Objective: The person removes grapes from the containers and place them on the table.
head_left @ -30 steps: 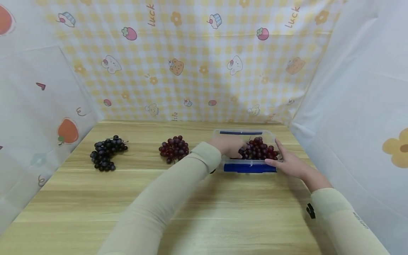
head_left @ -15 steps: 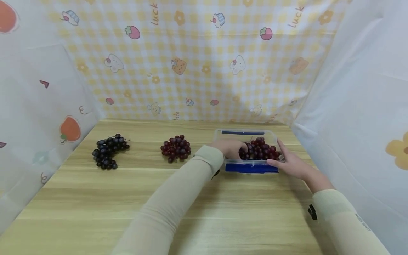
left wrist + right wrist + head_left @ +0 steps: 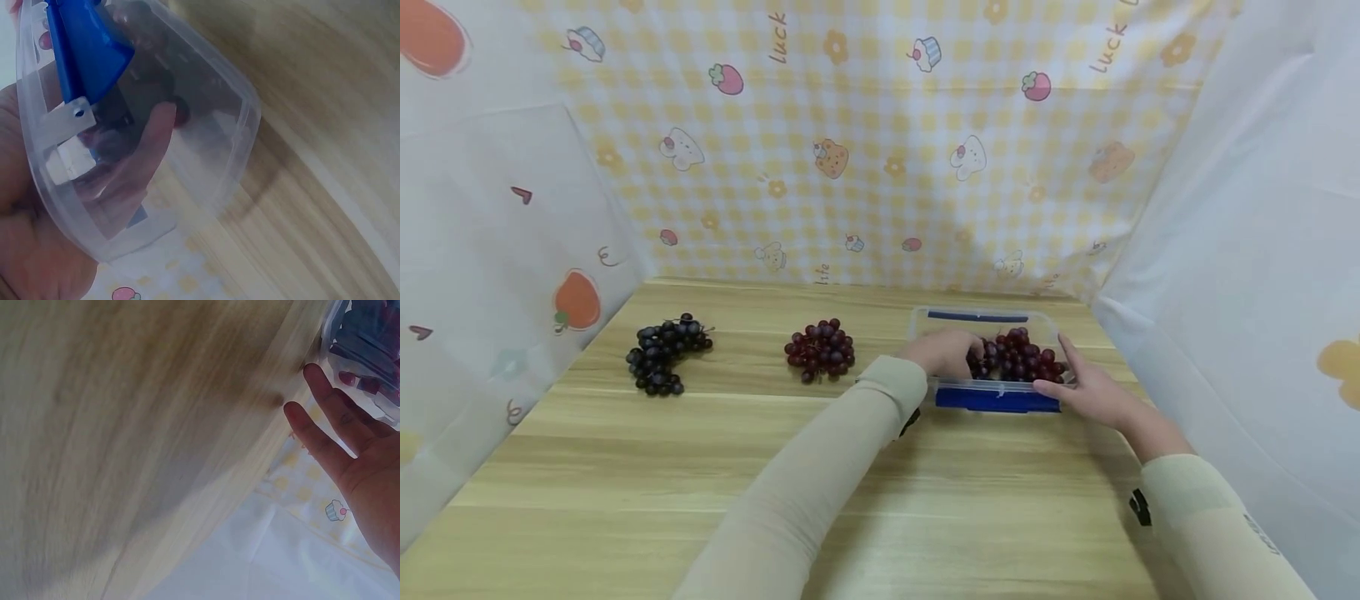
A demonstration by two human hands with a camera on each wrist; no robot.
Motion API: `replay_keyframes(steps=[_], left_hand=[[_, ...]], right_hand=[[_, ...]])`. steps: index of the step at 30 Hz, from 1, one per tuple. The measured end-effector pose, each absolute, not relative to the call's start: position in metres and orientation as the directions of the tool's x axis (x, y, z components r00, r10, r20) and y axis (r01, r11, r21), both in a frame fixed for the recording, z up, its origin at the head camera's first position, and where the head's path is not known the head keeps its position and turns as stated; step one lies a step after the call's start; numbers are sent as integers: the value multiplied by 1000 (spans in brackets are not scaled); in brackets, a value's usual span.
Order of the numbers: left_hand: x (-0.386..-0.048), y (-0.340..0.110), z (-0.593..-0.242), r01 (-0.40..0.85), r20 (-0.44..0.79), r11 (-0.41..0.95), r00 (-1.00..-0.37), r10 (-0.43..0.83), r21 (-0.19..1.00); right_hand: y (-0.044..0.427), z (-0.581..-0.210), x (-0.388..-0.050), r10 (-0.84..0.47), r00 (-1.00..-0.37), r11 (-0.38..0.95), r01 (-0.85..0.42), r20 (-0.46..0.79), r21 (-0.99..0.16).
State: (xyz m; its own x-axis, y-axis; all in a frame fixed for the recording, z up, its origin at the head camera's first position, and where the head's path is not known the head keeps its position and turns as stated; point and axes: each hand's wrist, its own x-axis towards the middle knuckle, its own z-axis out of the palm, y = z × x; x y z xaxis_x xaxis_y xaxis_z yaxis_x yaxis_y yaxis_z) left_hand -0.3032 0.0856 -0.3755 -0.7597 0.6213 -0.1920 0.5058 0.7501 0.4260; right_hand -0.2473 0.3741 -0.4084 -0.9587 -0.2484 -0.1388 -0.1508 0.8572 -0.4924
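A clear plastic box with blue clips (image 3: 998, 400) holds a bunch of dark red grapes (image 3: 1018, 358). My left hand (image 3: 946, 352) reaches over its left side, with fingers and thumb bent round the grapes at the bunch's left end. Through the box wall (image 3: 219, 131) in the left wrist view, a finger of the left hand (image 3: 44, 244) shows beside a grape (image 3: 181, 111). At the box's right end, my right hand (image 3: 1101, 396) rests its thumb on the front corner, fingers along the side. Those fingers look straight and spread in the right wrist view, by the right hand (image 3: 372, 469).
Another bunch of red grapes (image 3: 820, 350) lies on the wooden table (image 3: 955, 500) left of the box. Farther left is a curved bunch of black grapes (image 3: 662, 354). A checked cloth (image 3: 880, 150) hangs behind, and white printed sheets (image 3: 1247, 250) stand at both sides.
The whole head view has shifted slightly, moving the scene to the right. My left fingers have settled a little closer round the grapes, while the right hand keeps its place on the box.
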Motion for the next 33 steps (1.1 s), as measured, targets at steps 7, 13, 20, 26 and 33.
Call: replay_keyframes(steps=[7,13,20,26,33], left_hand=[[-302,85,-378,475,-140,771,-807,574,425],[-302,85,-378,475,-127,768,-810,572,430],[-306,86,-380,464,-141,768,-809,570,441],[-306,85,-379,460,-122,773,-821,558,437],[-307,86,-374,494,-8,778,-843,538,388]], right_hand=[[375,-408,-246,-253,-958,854,-154,-138,-498],[376,-409,-246,-250,-958,854,-151,-138,-498],[376,-410,-245,-251,-960,855,-160,-125,-494],[375,-409,-246,-250,-960,854,-159,-124,-496],[376,-410,-246,-249,-960,852,-154,-130,-500]])
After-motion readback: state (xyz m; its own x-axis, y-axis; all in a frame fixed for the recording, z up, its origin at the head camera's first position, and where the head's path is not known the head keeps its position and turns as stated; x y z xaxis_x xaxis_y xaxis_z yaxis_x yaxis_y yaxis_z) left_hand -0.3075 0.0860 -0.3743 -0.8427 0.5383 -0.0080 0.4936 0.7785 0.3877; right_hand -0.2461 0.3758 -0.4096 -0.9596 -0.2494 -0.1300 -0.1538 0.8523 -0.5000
